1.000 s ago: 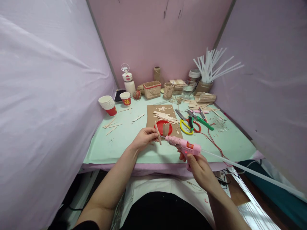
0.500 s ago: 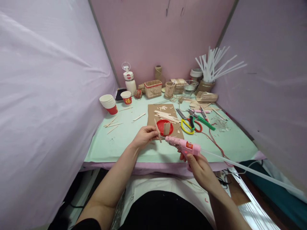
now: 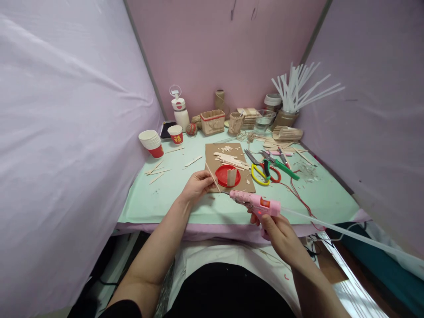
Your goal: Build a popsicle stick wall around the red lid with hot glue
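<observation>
Between the fingers of my left hand [image 3: 198, 185] is a thin wooden craft stick [image 3: 212, 176], tilted with its lower end toward me. My right hand [image 3: 273, 227] grips a pink hot glue gun [image 3: 255, 203] by its handle, a long clear glue stick [image 3: 331, 227] running out of its back. The gun's nozzle points left, close to the stick's lower end; whether they touch I cannot tell. Just beyond lies a red round plate [image 3: 222, 178] with short upright wooden pieces [image 3: 231, 177] on it, on a brown cardboard sheet [image 3: 210, 152].
Yellow-handled scissors [image 3: 260, 175] and green-handled pliers [image 3: 286, 170] lie right of the cardboard. Loose craft sticks [image 3: 230, 160] are piled behind the plate. Paper cups [image 3: 151, 142] stand at left. A woven basket [image 3: 212, 123], a glass bowl [image 3: 264, 121] and white glue sticks [image 3: 294, 90] line the back.
My left hand has turned the craft stick, so its upper end leans farther left. The glue gun stays in my right hand, nearly in place. The view has shifted slightly.
</observation>
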Demonstrator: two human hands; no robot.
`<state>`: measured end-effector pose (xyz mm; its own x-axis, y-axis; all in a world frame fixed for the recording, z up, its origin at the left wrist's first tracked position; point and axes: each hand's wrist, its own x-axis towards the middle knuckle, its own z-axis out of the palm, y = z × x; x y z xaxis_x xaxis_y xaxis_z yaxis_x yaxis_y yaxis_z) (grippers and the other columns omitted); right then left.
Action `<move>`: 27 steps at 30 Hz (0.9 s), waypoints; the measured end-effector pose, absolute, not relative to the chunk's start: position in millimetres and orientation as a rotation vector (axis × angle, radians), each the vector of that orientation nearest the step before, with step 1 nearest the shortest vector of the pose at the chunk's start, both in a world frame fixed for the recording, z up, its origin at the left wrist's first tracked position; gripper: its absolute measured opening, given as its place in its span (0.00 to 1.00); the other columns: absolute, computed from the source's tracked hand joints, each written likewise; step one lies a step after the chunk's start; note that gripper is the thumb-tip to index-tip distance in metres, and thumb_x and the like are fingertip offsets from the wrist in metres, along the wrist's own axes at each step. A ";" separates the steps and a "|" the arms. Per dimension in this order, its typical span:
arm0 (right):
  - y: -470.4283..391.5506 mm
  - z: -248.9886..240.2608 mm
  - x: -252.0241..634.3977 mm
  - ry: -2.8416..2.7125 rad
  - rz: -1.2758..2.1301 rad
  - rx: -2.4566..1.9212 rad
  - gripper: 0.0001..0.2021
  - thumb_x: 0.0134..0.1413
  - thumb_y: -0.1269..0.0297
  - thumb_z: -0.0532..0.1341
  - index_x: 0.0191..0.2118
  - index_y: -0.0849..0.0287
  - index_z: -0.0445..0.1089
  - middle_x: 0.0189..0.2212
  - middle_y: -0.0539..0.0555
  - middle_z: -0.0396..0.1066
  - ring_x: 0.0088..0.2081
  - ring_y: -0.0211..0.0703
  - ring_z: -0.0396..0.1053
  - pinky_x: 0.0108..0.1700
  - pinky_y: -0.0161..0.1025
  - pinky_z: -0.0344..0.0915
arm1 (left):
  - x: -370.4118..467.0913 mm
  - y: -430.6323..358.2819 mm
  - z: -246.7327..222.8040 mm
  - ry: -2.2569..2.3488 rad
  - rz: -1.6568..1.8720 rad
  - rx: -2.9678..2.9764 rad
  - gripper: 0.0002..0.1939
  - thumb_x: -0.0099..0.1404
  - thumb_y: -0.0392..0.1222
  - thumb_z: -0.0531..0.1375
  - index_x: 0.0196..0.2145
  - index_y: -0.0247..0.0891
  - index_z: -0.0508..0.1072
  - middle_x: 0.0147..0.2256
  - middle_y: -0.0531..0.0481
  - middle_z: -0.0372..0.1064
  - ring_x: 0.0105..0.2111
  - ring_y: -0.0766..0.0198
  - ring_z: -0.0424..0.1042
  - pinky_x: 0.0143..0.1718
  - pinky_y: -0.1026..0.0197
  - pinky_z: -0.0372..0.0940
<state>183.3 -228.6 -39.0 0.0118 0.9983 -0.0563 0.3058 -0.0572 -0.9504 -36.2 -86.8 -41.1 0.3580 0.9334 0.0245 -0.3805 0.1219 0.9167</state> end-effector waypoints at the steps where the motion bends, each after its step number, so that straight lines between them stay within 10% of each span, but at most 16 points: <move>1: -228.3 -38.4 183.8 -1.398 1.119 -1.460 0.28 0.58 0.40 0.49 0.34 0.61 0.73 0.29 0.55 0.68 0.24 0.38 0.61 0.25 0.35 0.61 | -36.9 -86.7 -41.2 0.624 1.093 1.035 0.18 0.44 0.48 0.73 0.21 0.33 0.71 0.21 0.53 0.66 0.22 0.71 0.64 0.26 0.66 0.59; 27: -231.7 -30.0 171.1 -1.363 1.259 -1.360 0.32 0.57 0.36 0.46 0.30 0.60 0.73 0.28 0.56 0.70 0.30 0.43 0.65 0.30 0.37 0.62 | -42.1 -89.0 -47.7 0.374 1.098 1.027 0.18 0.46 0.46 0.73 0.17 0.35 0.68 0.22 0.53 0.60 0.20 0.72 0.56 0.23 0.64 0.51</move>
